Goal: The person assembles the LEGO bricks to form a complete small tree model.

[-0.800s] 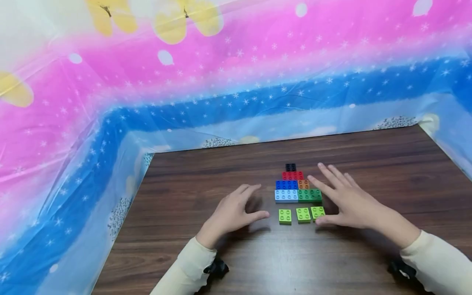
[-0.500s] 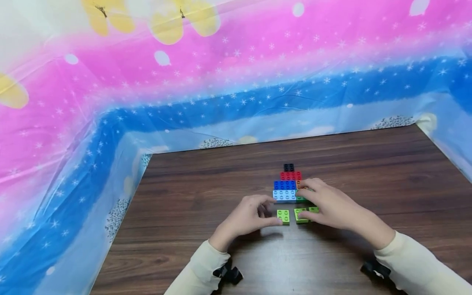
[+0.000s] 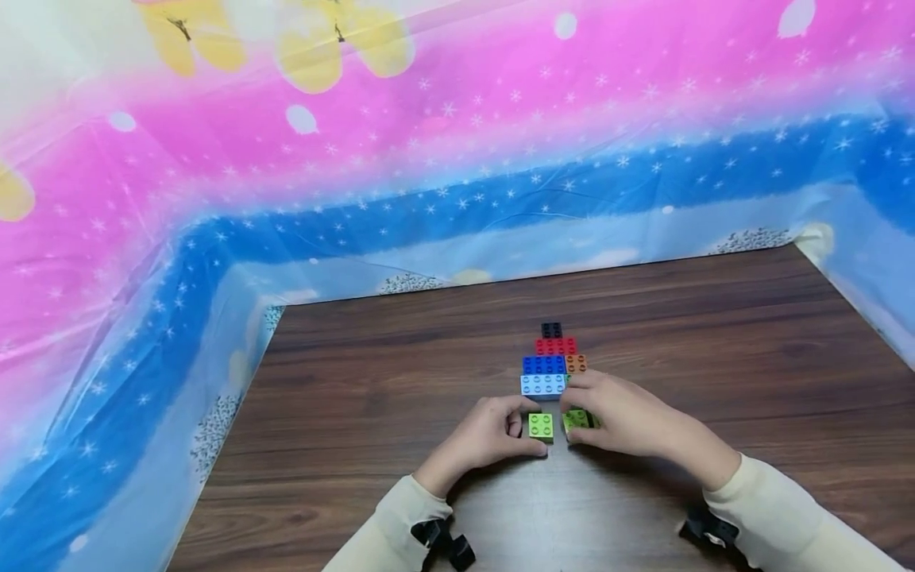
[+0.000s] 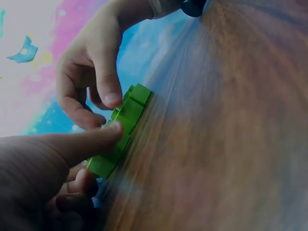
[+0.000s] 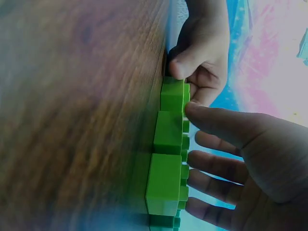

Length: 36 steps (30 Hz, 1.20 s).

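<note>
Three lime green building bricks lie in a row on the table. My left hand [image 3: 482,437] pinches the leftmost lime green brick [image 3: 541,426], thumb at its near face and index finger behind it. Over the other two, my right hand [image 3: 632,415] hovers with loosely extended fingers, its thumb tip close to the studs of the middle lime green brick [image 5: 168,132]. The right-hand lime green brick [image 5: 164,185] shows in the right wrist view, largely hidden by the hand from above. Behind stands a stepped group with a light blue brick [image 3: 542,386] at its near left.
The group also has a dark blue brick [image 3: 543,365], an orange brick [image 3: 576,363], a red brick [image 3: 555,346] and a black brick [image 3: 551,330]. A green brick there is mostly covered by the right hand. Patterned cloth [image 3: 429,199] hangs around the wooden table [image 3: 372,357].
Both hands have moved inward and down to the lime green bricks. The left thumb and index finger have closed about the leftmost one; the right hand has shifted left over the others.
</note>
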Each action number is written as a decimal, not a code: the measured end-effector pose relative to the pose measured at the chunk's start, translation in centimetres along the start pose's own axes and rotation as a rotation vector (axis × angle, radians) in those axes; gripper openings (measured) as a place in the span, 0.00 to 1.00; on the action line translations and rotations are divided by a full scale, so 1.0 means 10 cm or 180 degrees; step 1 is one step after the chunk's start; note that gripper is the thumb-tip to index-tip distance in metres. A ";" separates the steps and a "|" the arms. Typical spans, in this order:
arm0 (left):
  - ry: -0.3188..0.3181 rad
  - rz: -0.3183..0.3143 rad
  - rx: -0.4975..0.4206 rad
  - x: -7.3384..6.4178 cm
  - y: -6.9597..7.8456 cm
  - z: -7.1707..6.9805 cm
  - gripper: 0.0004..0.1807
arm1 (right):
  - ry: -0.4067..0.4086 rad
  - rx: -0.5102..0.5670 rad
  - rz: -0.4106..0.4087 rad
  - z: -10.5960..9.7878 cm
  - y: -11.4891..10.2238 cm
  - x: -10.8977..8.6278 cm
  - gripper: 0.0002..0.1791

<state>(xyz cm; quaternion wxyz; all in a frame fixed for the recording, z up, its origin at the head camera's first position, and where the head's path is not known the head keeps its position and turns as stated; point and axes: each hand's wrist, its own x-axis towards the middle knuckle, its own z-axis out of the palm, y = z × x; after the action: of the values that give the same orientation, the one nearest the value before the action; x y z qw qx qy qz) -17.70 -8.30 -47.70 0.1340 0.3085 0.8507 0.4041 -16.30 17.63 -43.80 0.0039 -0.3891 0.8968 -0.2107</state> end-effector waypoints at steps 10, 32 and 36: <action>0.0140 0.0190 0.0370 0.00 0.03 0.06 0.15 | -0.0239 0.0178 0.0038 0.05 0.06 -0.01 0.15; 0.0284 0.0093 -0.0464 -0.03 -0.05 0.05 0.16 | -0.0265 0.0336 -0.0034 0.09 0.04 0.06 0.13; 0.0237 0.0014 -0.0847 -0.05 -0.06 0.08 0.15 | -0.0164 0.0576 -0.0006 0.09 0.07 0.05 0.12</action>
<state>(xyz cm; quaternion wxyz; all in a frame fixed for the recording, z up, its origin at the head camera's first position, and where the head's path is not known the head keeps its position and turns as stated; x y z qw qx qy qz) -17.20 -8.38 -48.64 0.1412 0.2747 0.7932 0.5248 -16.99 17.35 -44.77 0.0619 -0.3934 0.8733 -0.2807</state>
